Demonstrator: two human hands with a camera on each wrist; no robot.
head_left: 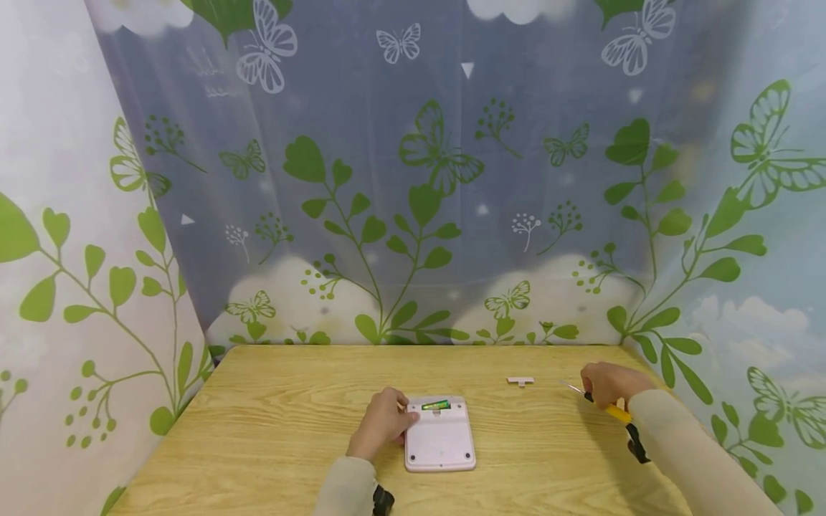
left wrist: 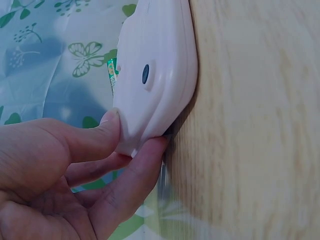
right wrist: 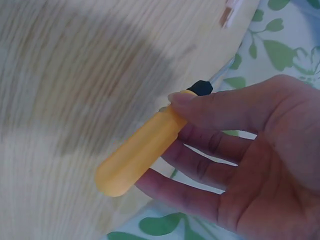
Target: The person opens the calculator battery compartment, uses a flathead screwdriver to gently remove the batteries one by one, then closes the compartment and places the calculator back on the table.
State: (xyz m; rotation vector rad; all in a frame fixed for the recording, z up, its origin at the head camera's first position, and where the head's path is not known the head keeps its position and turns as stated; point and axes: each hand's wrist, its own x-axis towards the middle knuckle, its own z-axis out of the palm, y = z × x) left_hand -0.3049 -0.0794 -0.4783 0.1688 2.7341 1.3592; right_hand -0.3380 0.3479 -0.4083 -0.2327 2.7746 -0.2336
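Observation:
A pale pink device (head_left: 440,438), shaped like a desk calculator, lies back side up on the table. Its battery bay at the far end is uncovered, and a green battery (head_left: 436,405) sits in it. My left hand (head_left: 382,424) pinches the device's left edge, thumb on the back and fingers under the rim. Off to the right, my right hand (head_left: 609,385) holds a screwdriver (right wrist: 137,150) by its yellow handle, between thumb and fingers. The metal shaft points left, toward a small pink battery cover (head_left: 520,380) lying on the table.
The wood-grain table (head_left: 290,408) reaches back to a patterned curtain (head_left: 413,215) of leaves and butterflies, with more of it along both sides. Black straps with small cameras show at both wrists.

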